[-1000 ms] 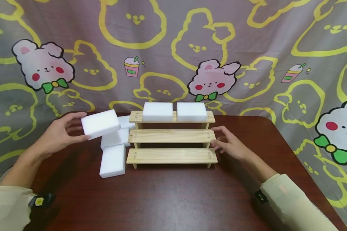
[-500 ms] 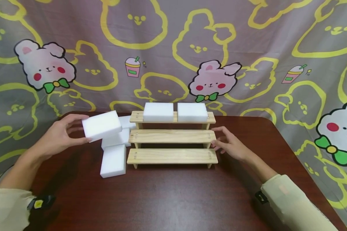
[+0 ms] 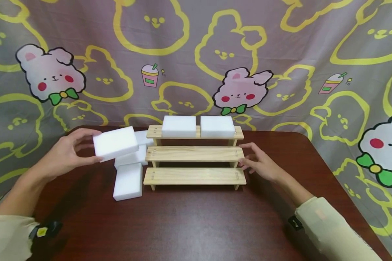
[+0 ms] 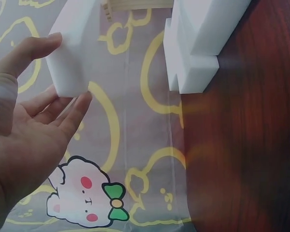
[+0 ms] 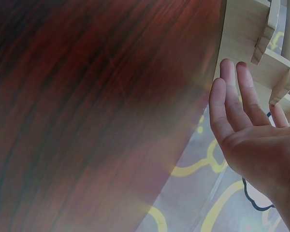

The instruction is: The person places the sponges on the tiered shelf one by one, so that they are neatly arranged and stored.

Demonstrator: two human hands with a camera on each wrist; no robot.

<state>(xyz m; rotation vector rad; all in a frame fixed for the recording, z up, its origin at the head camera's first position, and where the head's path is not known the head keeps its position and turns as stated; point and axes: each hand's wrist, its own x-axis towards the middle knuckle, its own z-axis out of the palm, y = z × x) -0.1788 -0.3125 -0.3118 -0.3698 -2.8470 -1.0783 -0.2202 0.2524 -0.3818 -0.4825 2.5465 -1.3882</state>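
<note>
One block (image 3: 115, 144): plain white, rectangular, crisp-edged; left hand (image 3: 63, 153) pinches one end, right hand (image 3: 260, 164) grips three-tier wooden stand (image 3: 194, 154).

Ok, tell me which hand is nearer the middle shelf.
Right: the right hand is at the right end of the middle shelf; the left hand is farther left.

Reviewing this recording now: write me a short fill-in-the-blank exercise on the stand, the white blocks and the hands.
1. The wooden stand has ____ shelves.
2. Both white blocks on the stand sit on its ____ shelf.
3. The raised block is held by the person's ____ hand.

Missing words: three; top; left.
</note>
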